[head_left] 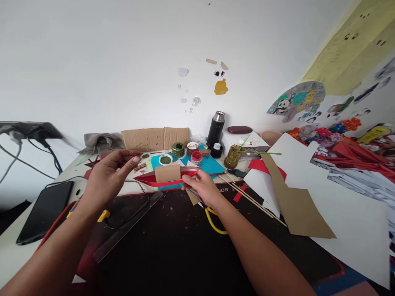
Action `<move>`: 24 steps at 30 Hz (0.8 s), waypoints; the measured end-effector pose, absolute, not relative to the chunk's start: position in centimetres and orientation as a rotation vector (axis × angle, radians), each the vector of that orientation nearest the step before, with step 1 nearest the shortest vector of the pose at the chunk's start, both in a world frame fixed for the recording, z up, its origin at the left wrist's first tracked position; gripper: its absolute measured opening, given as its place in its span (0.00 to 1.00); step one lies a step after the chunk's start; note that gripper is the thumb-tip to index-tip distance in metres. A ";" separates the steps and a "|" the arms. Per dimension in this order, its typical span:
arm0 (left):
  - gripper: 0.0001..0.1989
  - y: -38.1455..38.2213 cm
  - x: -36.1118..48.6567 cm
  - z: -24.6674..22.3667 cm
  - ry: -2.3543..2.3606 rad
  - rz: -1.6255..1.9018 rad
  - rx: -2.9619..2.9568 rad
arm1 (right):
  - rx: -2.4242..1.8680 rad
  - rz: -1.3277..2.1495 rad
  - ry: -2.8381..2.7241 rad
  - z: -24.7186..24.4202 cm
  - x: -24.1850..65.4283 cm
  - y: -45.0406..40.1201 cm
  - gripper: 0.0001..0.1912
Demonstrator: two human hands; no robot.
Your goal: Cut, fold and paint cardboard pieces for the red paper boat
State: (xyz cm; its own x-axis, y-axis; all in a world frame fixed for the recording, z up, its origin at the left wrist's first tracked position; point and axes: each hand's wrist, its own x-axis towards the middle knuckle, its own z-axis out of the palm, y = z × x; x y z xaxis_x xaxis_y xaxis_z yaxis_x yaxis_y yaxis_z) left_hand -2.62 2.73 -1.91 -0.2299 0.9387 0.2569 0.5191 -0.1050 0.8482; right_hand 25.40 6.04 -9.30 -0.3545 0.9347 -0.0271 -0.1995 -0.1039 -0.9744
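Observation:
A red paper boat with a curved piece of tan cardboard across its middle hangs above the back edge of the black mat. My right hand pinches the boat's right end between thumb and fingers. To the boat's upper left is my left hand, its fingers bent and the thumb a little apart from them; nothing shows between them. Below my right hand lie yellow-handled scissors, their blades partly hidden by it. A dark ruler rests on the mat in front of my left hand.
Open paint jars stand behind the boat, near a black flask and a jar of murky liquid. Wooden sticks, cut cardboard and white paper lie at right. A phone lies at left.

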 end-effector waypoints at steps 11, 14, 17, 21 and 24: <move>0.29 2.8 -1.3 -2.9 1.683 0.909 1.682 | -0.962 1.568 -1.496 -10.6 24.7 5.5 0.25; 0.26 3.0 -1.5 -2.7 1.584 1.010 1.590 | -0.910 1.596 -1.524 -10.4 24.7 5.3 0.26; 0.24 2.9 -1.6 -2.1 1.589 1.143 1.496 | -0.964 1.602 -1.584 -10.6 24.7 5.1 0.30; 0.22 2.7 -1.9 -1.3 1.489 1.347 1.381 | -1.058 1.442 -1.749 -11.3 24.8 4.9 0.32; 0.22 2.8 -2.0 -1.2 1.421 1.440 1.320 | -1.018 1.325 -1.890 -11.1 25.0 4.7 0.30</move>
State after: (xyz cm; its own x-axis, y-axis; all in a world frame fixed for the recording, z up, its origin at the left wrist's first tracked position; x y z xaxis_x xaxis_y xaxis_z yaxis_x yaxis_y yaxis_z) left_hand -1.97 2.77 -1.21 -0.2257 0.9577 0.1784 0.1658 -0.1427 0.9758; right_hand 24.97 4.70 -11.07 -0.5190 0.8533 0.0504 0.2438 0.2043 -0.9480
